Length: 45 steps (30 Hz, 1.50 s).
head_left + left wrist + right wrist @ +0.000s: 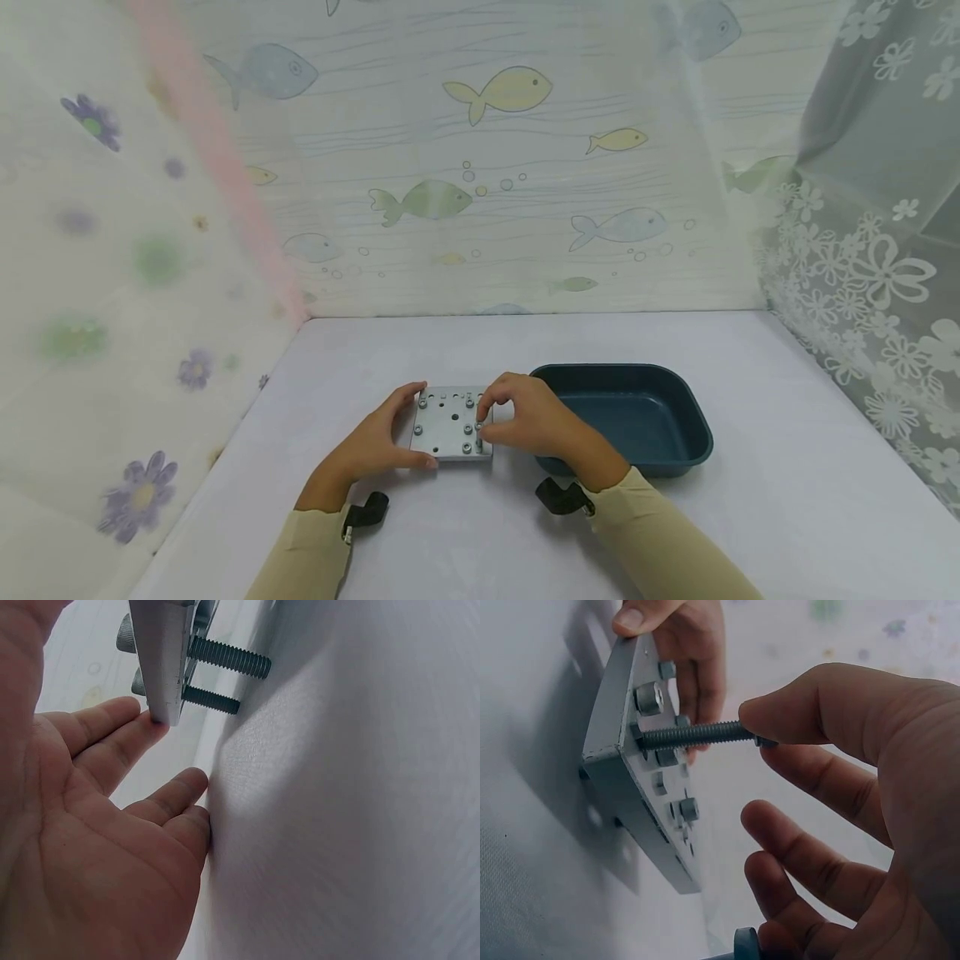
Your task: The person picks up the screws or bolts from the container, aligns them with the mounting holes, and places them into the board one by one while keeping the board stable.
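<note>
A silver metal plate (pixel 444 432) with several holes and socket-head bolts in it stands in front of me. My left hand (pixel 367 446) grips its left side, thumb at the front edge and fingers at the back corner. Between thumb and index finger, my right hand (pixel 536 421) pinches the head end of a long threaded bolt (pixel 701 735) near the plate's right side. The bolt's tip meets the plate's upper face at a hole. Threaded shanks (pixel 229 656) stick out below the plate in the left wrist view, which holds its underside off the white surface.
A dark blue-green tray (pixel 697 437) stands right of the plate, partly behind my right hand and wrist. The white-covered table (pixel 405 346) runs back to a fish-patterned curtain (pixel 525 250). Other curtains hang at the left and right.
</note>
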Tool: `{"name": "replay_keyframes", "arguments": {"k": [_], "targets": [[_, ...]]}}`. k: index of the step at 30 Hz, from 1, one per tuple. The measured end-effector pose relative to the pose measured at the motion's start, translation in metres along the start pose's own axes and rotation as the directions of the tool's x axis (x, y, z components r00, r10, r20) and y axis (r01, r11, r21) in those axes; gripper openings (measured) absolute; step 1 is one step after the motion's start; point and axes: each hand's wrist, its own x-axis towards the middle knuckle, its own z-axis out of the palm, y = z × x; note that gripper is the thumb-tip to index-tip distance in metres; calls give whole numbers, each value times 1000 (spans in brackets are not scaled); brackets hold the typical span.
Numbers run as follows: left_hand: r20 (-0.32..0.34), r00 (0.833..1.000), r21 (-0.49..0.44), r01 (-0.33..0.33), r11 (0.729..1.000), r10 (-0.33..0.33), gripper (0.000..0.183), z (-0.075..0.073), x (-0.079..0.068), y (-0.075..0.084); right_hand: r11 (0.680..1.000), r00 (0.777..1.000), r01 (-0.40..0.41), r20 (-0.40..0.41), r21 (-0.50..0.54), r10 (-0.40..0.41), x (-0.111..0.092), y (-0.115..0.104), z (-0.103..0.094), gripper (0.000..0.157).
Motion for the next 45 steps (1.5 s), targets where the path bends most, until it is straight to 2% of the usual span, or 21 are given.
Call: {"name": "replay_keyframes", "arguments": {"k": [17,23,45], "targets": [[-2,1000,13,20,1000,-20,124,1,-1,-4,1000,1000,8,11,-6,-8,3,0,3,7],[-1,1000,8,3,1000,-3,123,-1,-2,-6,1000,1000,24,4,3,-24,4,0,5,8],[4,1000,2,2,1000,-2,124,1,2,-4,999,1000,-18,0,-32,18,1,-1,0,11]]}}
